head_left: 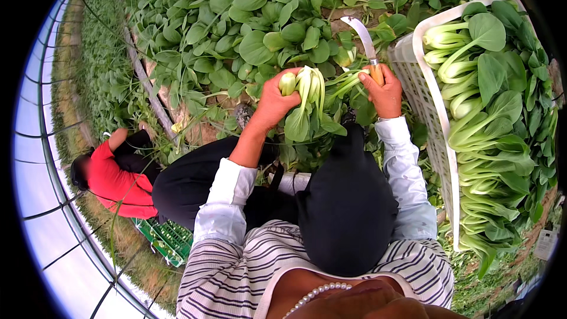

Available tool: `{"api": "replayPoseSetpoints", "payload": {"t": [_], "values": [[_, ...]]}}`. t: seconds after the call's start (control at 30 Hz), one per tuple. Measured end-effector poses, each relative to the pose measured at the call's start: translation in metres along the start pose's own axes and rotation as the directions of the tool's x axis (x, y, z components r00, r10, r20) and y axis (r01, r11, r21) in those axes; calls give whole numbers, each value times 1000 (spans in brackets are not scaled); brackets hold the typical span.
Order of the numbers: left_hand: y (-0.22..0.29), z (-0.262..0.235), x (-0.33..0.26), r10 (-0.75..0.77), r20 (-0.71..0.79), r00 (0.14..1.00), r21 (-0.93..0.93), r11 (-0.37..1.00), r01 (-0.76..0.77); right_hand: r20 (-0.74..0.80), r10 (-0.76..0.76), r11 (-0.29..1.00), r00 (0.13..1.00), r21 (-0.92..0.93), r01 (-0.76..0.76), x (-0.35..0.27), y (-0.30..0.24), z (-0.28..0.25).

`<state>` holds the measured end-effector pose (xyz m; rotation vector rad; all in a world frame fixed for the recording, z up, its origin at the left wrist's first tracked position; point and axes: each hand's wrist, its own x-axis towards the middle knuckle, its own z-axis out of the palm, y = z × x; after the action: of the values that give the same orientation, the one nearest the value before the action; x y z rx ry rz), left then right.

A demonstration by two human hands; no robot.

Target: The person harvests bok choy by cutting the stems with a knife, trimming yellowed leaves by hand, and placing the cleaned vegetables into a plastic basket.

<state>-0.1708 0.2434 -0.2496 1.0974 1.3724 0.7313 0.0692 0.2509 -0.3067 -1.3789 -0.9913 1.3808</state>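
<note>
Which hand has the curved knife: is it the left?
No, the curved knife is in the right hand, while the left hand grips a leafy green vegetable.

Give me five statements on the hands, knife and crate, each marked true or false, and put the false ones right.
1. The right hand holds a knife. True.
2. The left hand is empty. False: it holds greens.
3. The knife's blade is straight. False: it is curved.
4. The crate is to the right of both hands. True.
5. The crate is green. False: it is whitish.
</note>
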Motion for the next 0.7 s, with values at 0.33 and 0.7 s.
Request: {"api": "replayPoseSetpoints", "payload": {"t": [0.33, 0.7], "values": [[11, 21, 10, 199, 228, 953, 67, 973, -220, 268, 166, 975, 949, 100, -199, 0, -18, 12], [-24, 51, 2, -249, 90, 964, -433, 862, 263, 138, 273, 927, 952, 228, -299, -14, 7, 17]]}}
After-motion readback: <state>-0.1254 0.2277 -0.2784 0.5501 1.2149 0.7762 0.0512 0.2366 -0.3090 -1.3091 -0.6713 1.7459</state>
